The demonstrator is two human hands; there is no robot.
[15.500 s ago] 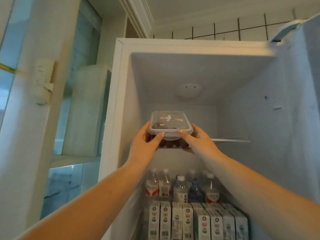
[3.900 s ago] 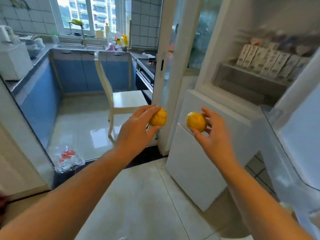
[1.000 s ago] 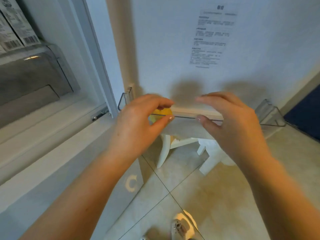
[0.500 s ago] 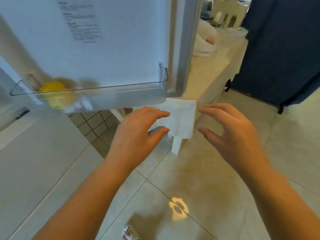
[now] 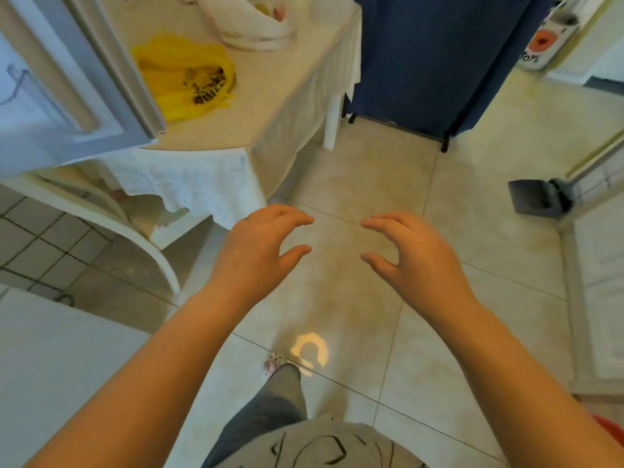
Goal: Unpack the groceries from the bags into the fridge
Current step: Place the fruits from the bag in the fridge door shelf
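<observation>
Swung away from the fridge door (image 5: pixel 67 79) since before; yellow bag (image 5: pixel 184 76), white bag (image 5: pixel 250 25) on counter (image 5: pixel 270 96); left hand (image 5: pixel 256 251), right hand (image 5: pixel 415 255) empty, fingers loosely curved, over floor (image 5: pixel 371 184)

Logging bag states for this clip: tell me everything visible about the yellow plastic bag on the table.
The yellow bag is thin crinkled plastic with dark print on its lower right part. It lies slumped and flattened on the cloth-covered table, looking mostly empty, though its contents cannot be seen. It lies beside the open fridge door, with the white bag behind it. Neither hand touches it.
</observation>
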